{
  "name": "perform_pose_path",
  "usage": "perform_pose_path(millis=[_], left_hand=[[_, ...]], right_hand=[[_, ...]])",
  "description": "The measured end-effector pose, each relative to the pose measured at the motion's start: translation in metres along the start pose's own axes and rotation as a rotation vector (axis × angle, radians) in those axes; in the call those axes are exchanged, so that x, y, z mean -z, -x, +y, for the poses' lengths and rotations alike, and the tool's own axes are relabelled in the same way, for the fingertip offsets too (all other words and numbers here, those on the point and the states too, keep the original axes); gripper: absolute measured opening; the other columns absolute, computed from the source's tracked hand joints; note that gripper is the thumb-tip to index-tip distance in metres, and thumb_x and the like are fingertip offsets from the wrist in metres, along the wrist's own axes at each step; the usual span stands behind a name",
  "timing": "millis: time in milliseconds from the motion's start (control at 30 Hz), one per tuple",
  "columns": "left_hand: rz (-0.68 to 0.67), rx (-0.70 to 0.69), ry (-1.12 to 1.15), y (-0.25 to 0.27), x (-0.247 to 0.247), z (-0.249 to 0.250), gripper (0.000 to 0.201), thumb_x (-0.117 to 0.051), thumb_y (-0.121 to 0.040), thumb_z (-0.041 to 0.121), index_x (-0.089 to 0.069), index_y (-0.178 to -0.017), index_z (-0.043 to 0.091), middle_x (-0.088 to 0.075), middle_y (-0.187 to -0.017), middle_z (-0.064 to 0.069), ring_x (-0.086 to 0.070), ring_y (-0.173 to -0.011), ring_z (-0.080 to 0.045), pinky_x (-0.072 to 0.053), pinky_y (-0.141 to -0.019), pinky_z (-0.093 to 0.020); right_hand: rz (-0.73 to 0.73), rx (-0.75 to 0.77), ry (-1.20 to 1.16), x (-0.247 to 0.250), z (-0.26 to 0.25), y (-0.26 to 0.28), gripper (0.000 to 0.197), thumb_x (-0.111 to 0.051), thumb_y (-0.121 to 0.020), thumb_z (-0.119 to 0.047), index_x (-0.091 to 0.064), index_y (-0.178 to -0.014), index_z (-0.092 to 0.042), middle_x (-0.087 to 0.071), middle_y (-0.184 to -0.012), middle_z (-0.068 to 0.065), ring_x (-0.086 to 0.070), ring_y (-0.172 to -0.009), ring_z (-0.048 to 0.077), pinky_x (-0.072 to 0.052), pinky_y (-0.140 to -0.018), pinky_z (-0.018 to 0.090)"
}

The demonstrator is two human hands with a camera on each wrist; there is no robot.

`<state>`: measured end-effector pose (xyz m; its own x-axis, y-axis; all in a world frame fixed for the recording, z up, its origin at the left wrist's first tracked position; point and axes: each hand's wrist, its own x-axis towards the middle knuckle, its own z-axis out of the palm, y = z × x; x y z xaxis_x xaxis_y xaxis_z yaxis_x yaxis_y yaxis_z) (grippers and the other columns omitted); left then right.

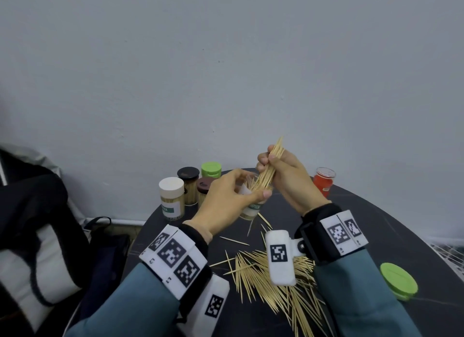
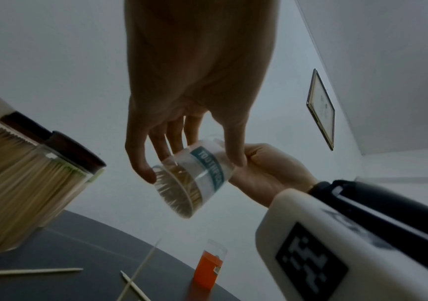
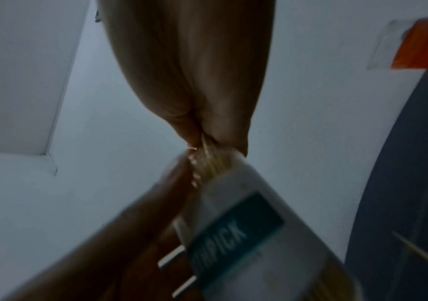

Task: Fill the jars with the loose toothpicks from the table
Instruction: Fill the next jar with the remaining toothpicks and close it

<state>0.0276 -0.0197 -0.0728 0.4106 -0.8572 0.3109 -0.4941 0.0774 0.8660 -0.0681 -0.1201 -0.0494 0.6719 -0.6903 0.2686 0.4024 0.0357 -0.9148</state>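
A dark round bench [image 1: 391, 226] fills the lower half of the head view, set against a pale wall. At its far edge, left of centre, stand four closed jars packed with toothpicks: a white-lidded jar [image 1: 172, 198], a black-lidded jar [image 1: 188, 184], a brown-lidded jar [image 1: 204, 191] and a green-lidded jar [image 1: 211, 169] behind them. To the right of the hands an orange-labelled jar [image 1: 324, 180] stands open near the far edge. A loose green lid [image 1: 398, 281] lies flat at the lower right of the frame. A dark bag [image 1: 37, 223] sits off the bench at the left.

The loose toothpicks [image 1: 271, 286] lie in a heap on the bench at lower centre, partly hidden by the white wrist camera housing, with a few strays scattered just above the heap.

Above the middle of the bench the left hand [image 1: 226, 201] holds a clear labelled jar [image 2: 195, 179] off the surface, tilted with its mouth up and to the right; its thumb and fingers [image 2: 141, 167] curl round the wall, and the left wrist view shows toothpick tips already lying against the jar's bottom. The hand covers most of the jar from the head camera, leaving only its lower part showing.

The right hand [image 1: 283, 178] is raised just above and right of the jar, pinching a bundle of toothpicks [image 1: 270, 169] between thumb and fingers. The bundle slants from upper right to lower left, its lower ends entering the jar's mouth and its upper ends sticking out past the knuckles. The right wrist view is blurred but shows the pinch meeting the jar's rim.
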Motion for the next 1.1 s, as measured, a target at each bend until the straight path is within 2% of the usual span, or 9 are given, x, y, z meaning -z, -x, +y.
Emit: perform_pose_path(millis=[67,200,333,433,533,667,733,933,1100], left_hand=[[0.011,0.008,0.038,0.000,0.000,0.001,0.036,-0.073,-0.078,0.035,-0.059,-0.108,0.020,-0.060,-0.089,0.017,-0.055,-0.077,0.010,-0.040,-0.063,-0.001],[0.021,0.013,0.078,0.000,-0.001,0.003,0.033,-0.071,-0.082,0.032,-0.058,-0.108,0.016,-0.061,-0.090,0.010,-0.056,-0.075,0.005,-0.043,-0.055,-0.004],[0.016,0.022,0.064,-0.004,0.001,0.007,0.034,-0.070,-0.083,0.032,-0.056,-0.109,0.015,-0.058,-0.083,0.015,-0.053,-0.069,0.007,-0.040,-0.054,-0.002],[0.016,0.035,0.051,-0.008,0.004,0.006,0.040,-0.070,-0.081,0.034,-0.057,-0.113,0.013,-0.057,-0.085,0.014,-0.053,-0.071,0.005,-0.040,-0.055,-0.002],[0.022,0.039,0.028,-0.007,0.008,0.001,0.044,-0.072,-0.080,0.035,-0.057,-0.116,0.014,-0.058,-0.091,0.013,-0.053,-0.079,0.004,-0.039,-0.059,0.001],[0.007,0.011,-0.010,-0.003,0.010,-0.003,0.045,-0.074,-0.078,0.033,-0.059,-0.117,0.015,-0.062,-0.099,0.006,-0.054,-0.084,0.002,-0.040,-0.065,0.001],[0.005,0.014,-0.014,-0.002,0.010,-0.005,0.045,-0.075,-0.077,0.032,-0.059,-0.115,0.014,-0.064,-0.100,0.005,-0.056,-0.085,-0.001,-0.042,-0.068,-0.003],[-0.005,0.001,0.012,-0.001,0.010,-0.003,0.040,-0.075,-0.079,0.028,-0.057,-0.113,0.018,-0.059,-0.089,0.017,-0.054,-0.078,0.009,-0.041,-0.065,0.001],[0.003,0.012,0.006,-0.001,0.010,-0.006,0.052,-0.077,-0.075,0.031,-0.057,-0.120,0.015,-0.063,-0.103,0.007,-0.058,-0.092,0.000,-0.042,-0.071,0.000]], right_hand=[[-0.015,-0.024,-0.010,-0.003,0.003,0.001,0.022,-0.027,-0.101,-0.004,-0.043,-0.090,-0.014,-0.044,-0.071,0.001,-0.052,-0.062,0.010,-0.052,-0.058,0.019],[-0.053,-0.053,0.017,-0.003,0.006,0.001,0.020,-0.031,-0.100,-0.005,-0.046,-0.091,-0.015,-0.050,-0.072,0.000,-0.060,-0.063,0.008,-0.052,-0.065,0.020],[-0.062,-0.049,0.037,0.002,0.006,0.001,0.021,-0.034,-0.099,-0.005,-0.051,-0.090,-0.015,-0.065,-0.074,-0.003,-0.064,-0.071,0.009,-0.052,-0.071,0.023],[-0.122,-0.042,0.104,0.006,0.003,0.002,0.023,-0.032,-0.101,-0.012,-0.050,-0.087,-0.016,-0.068,-0.091,0.000,-0.063,-0.086,0.012,-0.049,-0.083,0.026],[-0.194,-0.043,0.192,0.008,0.002,0.004,0.027,-0.029,-0.102,-0.017,-0.047,-0.082,-0.017,-0.065,-0.111,0.004,-0.060,-0.101,0.010,-0.047,-0.087,0.022],[-0.273,-0.074,0.259,0.008,0.007,0.003,0.027,-0.031,-0.101,-0.021,-0.048,-0.080,-0.017,-0.060,-0.127,0.000,-0.062,-0.108,0.011,-0.050,-0.084,0.023],[-0.300,-0.099,0.308,0.009,0.009,0.003,0.025,-0.032,-0.100,-0.020,-0.049,-0.082,-0.017,-0.058,-0.129,0.000,-0.061,-0.108,0.011,-0.050,-0.082,0.022],[-0.321,-0.106,0.383,0.011,0.004,0.006,0.024,-0.036,-0.098,-0.022,-0.060,-0.099,-0.021,-0.061,-0.124,0.005,-0.061,-0.102,0.012,-0.048,-0.088,0.025],[-0.276,-0.077,0.348,0.011,0.003,0.004,0.041,-0.021,-0.102,-0.029,-0.060,-0.107,-0.018,-0.063,-0.123,0.000,-0.055,-0.118,0.013,-0.043,-0.097,0.037]])
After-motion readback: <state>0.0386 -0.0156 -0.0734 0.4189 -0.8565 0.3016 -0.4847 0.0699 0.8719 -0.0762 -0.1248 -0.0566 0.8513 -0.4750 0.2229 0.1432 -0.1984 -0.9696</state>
